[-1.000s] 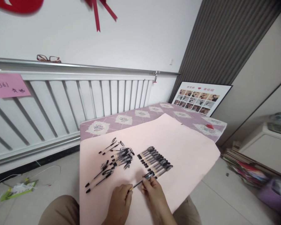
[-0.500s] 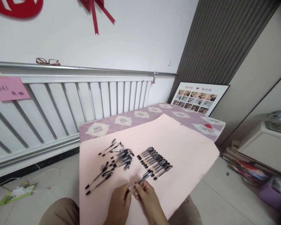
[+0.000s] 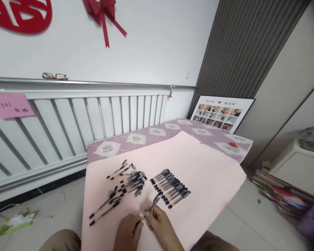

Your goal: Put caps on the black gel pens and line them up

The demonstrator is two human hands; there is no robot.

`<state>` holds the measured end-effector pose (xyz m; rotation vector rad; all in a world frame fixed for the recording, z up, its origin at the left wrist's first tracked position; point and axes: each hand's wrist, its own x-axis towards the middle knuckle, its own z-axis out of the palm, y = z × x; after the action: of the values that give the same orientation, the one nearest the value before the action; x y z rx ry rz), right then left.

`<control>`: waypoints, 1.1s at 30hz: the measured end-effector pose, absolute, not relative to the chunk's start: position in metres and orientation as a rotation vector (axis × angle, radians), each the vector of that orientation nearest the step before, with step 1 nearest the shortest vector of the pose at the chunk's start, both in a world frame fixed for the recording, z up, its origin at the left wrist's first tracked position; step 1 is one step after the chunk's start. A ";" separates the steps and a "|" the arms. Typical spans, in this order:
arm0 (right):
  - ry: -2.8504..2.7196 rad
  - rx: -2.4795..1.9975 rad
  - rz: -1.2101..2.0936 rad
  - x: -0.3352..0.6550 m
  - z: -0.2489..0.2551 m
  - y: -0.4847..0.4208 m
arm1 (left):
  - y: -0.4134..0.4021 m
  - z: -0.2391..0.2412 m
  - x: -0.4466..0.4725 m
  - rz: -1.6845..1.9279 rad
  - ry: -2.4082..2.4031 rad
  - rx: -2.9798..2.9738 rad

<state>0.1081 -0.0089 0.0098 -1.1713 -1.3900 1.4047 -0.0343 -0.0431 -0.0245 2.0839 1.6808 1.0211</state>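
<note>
Both my hands hold one black pen (image 3: 151, 206) low over a pink sheet (image 3: 204, 174). My left hand (image 3: 127, 233) pinches its near end. My right hand (image 3: 161, 228) pinches the barrel a little further up, and the capped end points up and away. Just beyond lies a neat row of several black pens (image 3: 170, 188), side by side. To the left is a loose heap of pens (image 3: 132, 179), and two more pens (image 3: 104, 208) lie apart at the near left.
The pink sheet covers a table with a purple patterned cloth (image 3: 146, 134). A white radiator (image 3: 68, 122) runs behind, with red glasses (image 3: 54, 76) on its top and a pink note (image 3: 10, 104). A photo board (image 3: 219, 113) leans at the back right. Books (image 3: 274, 190) lie on the floor.
My hands have drawn the pen back toward me and tilted its capped end upward; my right hand has slid closer to my left. The view tipped slightly.
</note>
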 end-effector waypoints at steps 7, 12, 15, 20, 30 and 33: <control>-1.432 -1.195 1.206 0.172 0.032 0.031 | -0.038 -0.026 -0.038 0.988 1.661 2.054; -1.129 -1.289 0.908 0.235 0.034 0.047 | -0.032 -0.026 -0.041 0.901 1.668 1.982; -0.985 -1.401 0.818 0.260 0.018 0.044 | -0.026 -0.025 -0.037 0.832 1.706 1.905; -0.941 -1.446 0.815 0.271 0.003 0.042 | 0.000 0.001 -0.011 0.827 1.804 1.866; -0.942 -1.392 0.902 0.263 0.011 0.051 | 0.110 0.043 0.034 0.440 2.087 2.134; -0.951 -1.376 0.911 0.261 0.009 0.052 | 0.129 0.039 0.038 0.305 2.120 2.151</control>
<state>0.2614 0.0517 0.0089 -1.3762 -0.9510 0.9109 0.0378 0.1286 0.0387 2.1509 2.1200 0.3049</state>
